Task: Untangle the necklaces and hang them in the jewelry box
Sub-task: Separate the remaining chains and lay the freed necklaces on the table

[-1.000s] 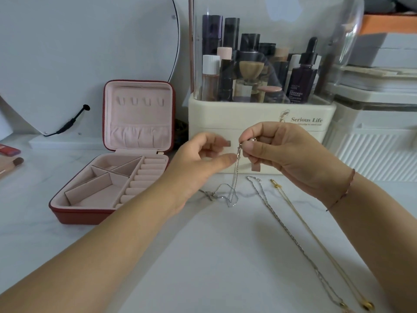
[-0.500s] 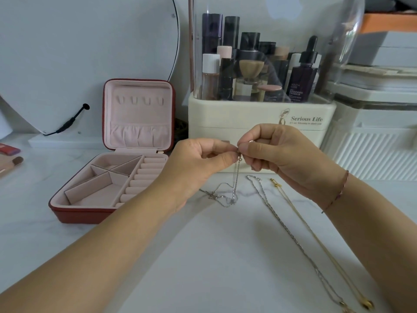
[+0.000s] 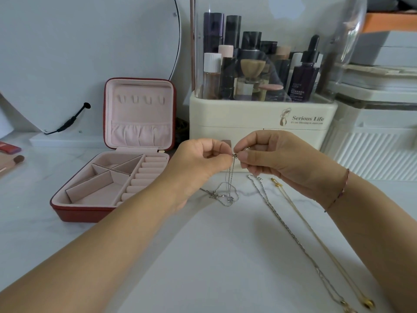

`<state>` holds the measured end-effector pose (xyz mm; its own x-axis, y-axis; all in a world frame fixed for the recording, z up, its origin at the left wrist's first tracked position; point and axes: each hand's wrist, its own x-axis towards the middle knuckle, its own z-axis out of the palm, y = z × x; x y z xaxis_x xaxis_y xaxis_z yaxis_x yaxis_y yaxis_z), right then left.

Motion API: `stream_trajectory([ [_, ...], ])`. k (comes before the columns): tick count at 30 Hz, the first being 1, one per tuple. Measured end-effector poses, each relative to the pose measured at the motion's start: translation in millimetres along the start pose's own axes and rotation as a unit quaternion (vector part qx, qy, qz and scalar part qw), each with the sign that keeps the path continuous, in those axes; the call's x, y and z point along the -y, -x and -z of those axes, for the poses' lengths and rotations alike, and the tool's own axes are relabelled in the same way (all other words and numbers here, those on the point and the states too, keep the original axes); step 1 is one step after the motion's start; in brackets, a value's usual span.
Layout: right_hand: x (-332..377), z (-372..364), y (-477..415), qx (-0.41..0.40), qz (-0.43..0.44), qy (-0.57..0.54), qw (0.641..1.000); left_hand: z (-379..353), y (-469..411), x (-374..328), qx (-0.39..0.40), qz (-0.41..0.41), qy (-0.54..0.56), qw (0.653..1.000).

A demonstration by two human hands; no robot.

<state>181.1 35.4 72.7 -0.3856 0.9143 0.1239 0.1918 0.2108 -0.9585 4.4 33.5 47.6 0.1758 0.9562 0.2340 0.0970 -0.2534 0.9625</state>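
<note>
Hands meet at frame centre, raised above the white marble-pattern table (image 3: 203,267). The left hand (image 3: 203,161) pinches the top end of a thin silver necklace (image 3: 230,177) between thumb and forefinger, with the other fingers curled toward the palm. The right hand (image 3: 277,159) pinches the same necklace right beside the left fingertips, its other fingers also curled. A small metal fitting, probably the clasp, shows between the two pinch points; it is too small to tell whether it is fastened.

From the pinch points the thin silver necklace hangs down in close strands to the table. Its lower part lies there in a loose, tangled loop just below frame centre, beside the left wrist.

Two more necklaces lie stretched out on the table right of centre. A silver chain (image 3: 291,233) and a gold chain (image 3: 316,236) run side by side on a diagonal from under the right hand to the lower right corner. They lie near each other and show no crossing.

The jewelry box (image 3: 79,214) stands open left of centre, red outside with pink lining. Its lid (image 3: 140,118) stands upright, with a row of four hook tabs (image 3: 140,99) above a gathered pocket. The base holds angled dividers and ring rolls.

A cream cosmetic organizer (image 3: 259,123) with bottles under a clear cover stands behind the hands. A round mirror (image 3: 67,53) fills the upper left. A makeup brush (image 3: 13,162) lies at the left edge. A thin bracelet (image 3: 340,190) circles the right wrist.
</note>
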Motion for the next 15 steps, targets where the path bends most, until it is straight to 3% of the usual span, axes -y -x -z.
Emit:
stream_trajectory([
  [9, 1.7, 2.5, 0.6, -0.036, 0.042, 0.010, 0.998, 1.1, -1.2, 0.9, 0.027, 0.031, 0.070, 0.997],
  [15, 2.2, 3.2, 1.1, -0.035, 0.052, 0.004, 0.998, 0.4, -0.1, -0.2, 0.036, 0.030, 0.056, 0.997],
])
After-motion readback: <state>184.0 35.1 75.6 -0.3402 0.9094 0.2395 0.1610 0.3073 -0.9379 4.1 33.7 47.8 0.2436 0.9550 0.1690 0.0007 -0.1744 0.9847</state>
